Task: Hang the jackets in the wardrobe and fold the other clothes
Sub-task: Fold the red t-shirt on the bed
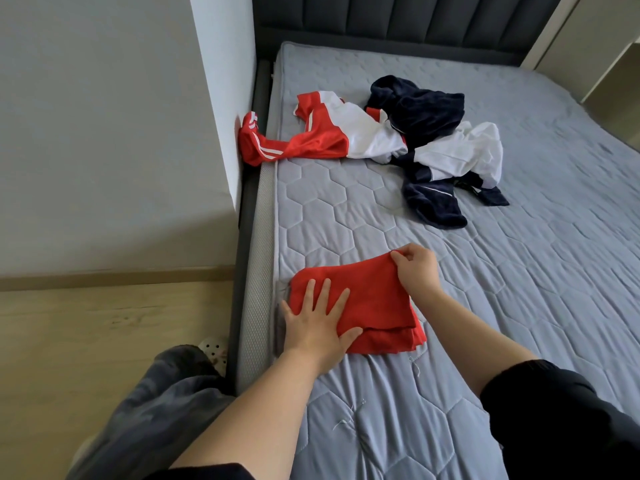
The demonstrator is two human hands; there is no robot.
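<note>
Folding step, nearly done: left hand (317,320) presses flat, fingers spread, on the folded red cloth garment (372,303) at the grey quilted mattress (346,202) edge, right hand (417,268) pinching its far corner; next, probably smoothing it square.

Right end of red-and-white jacket (360,136) under navy garment (422,109)

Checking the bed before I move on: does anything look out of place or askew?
Yes. The red and white jacket lies crumpled, its red sleeve hanging off the mattress edge against the wall. The navy and white clothing beside it is heaped. Only the folded red garment looks tidy.
</note>
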